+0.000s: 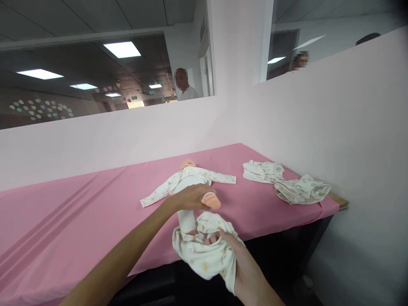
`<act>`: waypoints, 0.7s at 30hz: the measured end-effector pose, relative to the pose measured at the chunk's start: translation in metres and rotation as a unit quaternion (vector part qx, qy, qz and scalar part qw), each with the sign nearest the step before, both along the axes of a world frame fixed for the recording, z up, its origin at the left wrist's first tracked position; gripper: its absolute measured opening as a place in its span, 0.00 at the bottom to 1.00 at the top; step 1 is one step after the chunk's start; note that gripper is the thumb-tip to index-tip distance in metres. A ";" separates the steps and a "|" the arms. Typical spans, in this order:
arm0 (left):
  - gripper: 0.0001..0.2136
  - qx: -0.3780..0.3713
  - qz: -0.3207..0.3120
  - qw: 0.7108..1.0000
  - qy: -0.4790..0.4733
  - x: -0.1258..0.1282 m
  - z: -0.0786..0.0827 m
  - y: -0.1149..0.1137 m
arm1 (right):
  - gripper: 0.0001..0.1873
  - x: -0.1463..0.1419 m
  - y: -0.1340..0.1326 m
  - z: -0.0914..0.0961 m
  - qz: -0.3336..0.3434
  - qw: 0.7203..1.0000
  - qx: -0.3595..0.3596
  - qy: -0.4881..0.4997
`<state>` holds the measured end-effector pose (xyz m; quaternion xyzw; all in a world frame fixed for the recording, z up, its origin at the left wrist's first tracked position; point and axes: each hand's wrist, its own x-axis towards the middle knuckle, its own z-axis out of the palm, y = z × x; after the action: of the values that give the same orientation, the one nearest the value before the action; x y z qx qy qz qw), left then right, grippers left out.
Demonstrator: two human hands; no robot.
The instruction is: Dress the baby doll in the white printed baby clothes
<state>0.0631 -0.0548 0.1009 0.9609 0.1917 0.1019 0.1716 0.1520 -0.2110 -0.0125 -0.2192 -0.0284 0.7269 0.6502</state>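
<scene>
A baby doll point(187, 175) lies on its back on the pink table point(79, 212), head away from me, wearing a white printed top with the sleeves spread out. My left hand point(191, 196) is closed around one raised doll leg, its bare foot point(213, 200) sticking out past my fingers. My right hand point(236, 255) grips a bunched pair of white printed baby trousers point(204, 248) at the table's front edge. The doll's other foot pokes into the cloth.
A pile of more white printed baby clothes point(287, 182) lies at the table's right end. Pale pink partition walls point(334, 119) close in the back and right. Two people stand behind the partitions, one behind a window point(95, 76).
</scene>
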 end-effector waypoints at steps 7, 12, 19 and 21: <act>0.15 0.259 -0.051 0.956 0.132 -0.001 -0.046 -0.006 | 0.21 0.016 -0.011 0.016 -0.049 0.998 0.024 -0.023; 0.16 0.340 -0.036 0.924 0.173 0.005 -0.063 -0.017 | 0.21 0.016 -0.008 0.016 -0.051 0.998 -0.004 -0.024; 0.16 0.270 0.003 0.947 0.175 0.016 -0.082 -0.007 | 0.24 0.002 0.004 0.013 -0.029 0.998 0.027 -0.038; 0.14 0.219 -0.016 0.965 0.145 0.007 -0.071 -0.006 | 0.25 -0.001 0.005 0.017 -0.022 0.999 0.032 -0.033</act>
<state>0.0704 -0.0606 0.0296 0.9825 0.1720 -0.0016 -0.0709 0.1513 -0.2060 0.0043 -0.2227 -0.0688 0.7035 0.6714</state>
